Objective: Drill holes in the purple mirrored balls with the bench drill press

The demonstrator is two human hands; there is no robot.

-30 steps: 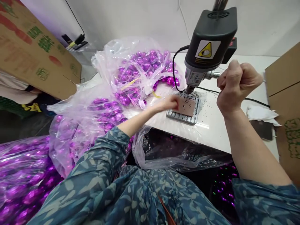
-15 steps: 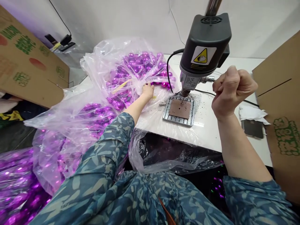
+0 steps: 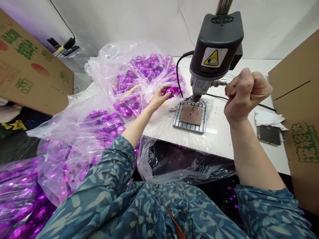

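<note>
My left hand (image 3: 158, 98) is at the mouth of a clear plastic bag (image 3: 104, 59) of shiny purple balls (image 3: 149, 66). Its thumb and fingers close round one purple ball (image 3: 170, 93). To the right, my right hand (image 3: 245, 96) makes a fist on the feed handle (image 3: 221, 83) of a small black drill press (image 3: 216, 46); most of the handle is hidden in the fist. Under the drill chuck (image 3: 196, 97), a brown square board (image 3: 191, 115) with a small hole lies on the slotted metal base (image 3: 176, 123), dark shavings scattered over it.
A second bag of purple balls (image 3: 107, 126) fills the left side. An open clear bag (image 3: 147, 166) hangs below the front edge of the white table (image 3: 219, 139). A phone (image 3: 269, 134) and white tissue (image 3: 269, 119) lie at right, beside a cardboard box (image 3: 299, 99). Another box (image 3: 32, 66) stands left.
My left hand has drawn back slightly from the bag's mouth, and a purple ball now shows between its fingers. My right hand stays on the handle.
</note>
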